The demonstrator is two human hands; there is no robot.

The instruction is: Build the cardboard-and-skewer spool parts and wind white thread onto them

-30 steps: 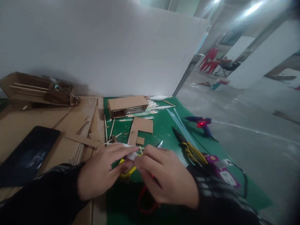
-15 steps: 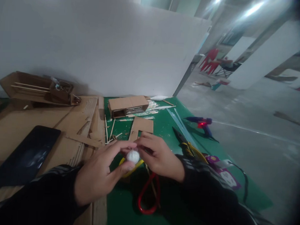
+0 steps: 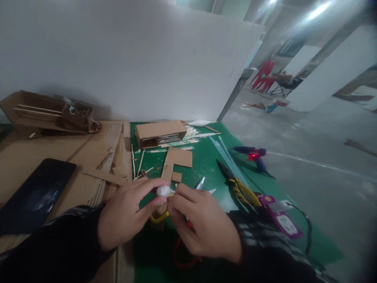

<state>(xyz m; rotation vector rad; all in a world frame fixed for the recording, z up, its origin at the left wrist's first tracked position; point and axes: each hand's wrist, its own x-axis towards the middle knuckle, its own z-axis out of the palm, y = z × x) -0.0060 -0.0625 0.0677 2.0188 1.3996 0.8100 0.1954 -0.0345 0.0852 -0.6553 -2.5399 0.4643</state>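
Ball, white, looks wound from thread or similar, sits in the air over the near part of the worktop (image 3: 206,162): white ball (image 3: 163,192). Left hand (image 3: 127,213) is clamped on it, thumb below, forefinger above, probably to keep it steady and leave its right side reachable. Right hand (image 3: 207,220) has its fingertips drawn together right beside the ball; what is between them is hidden, can't tell. Likely fine finger work, hence both hands close together.

Scissors under the hands: yellow handle (image 3: 157,219) and pointed blades (image 3: 200,183) show, rest covered; seems left within reach. Pliers (image 3: 248,195) lie toward the right edge, jaws pointing to the far side, grips nearer the person, handy for the right hand. Glue gun (image 3: 258,155) with red light is by the right edge, maybe there so the hot tip stays off the work area.

Cardboard box (image 3: 161,130) is near the far edge, by the white panel (image 3: 117,52), perhaps parked out of the way. Notched cardboard piece (image 3: 183,157) lies flat between box and hands. Dark tablet-like slab (image 3: 35,198) rests on cardboard sheets (image 3: 9,151) at left, apart from the scraps.
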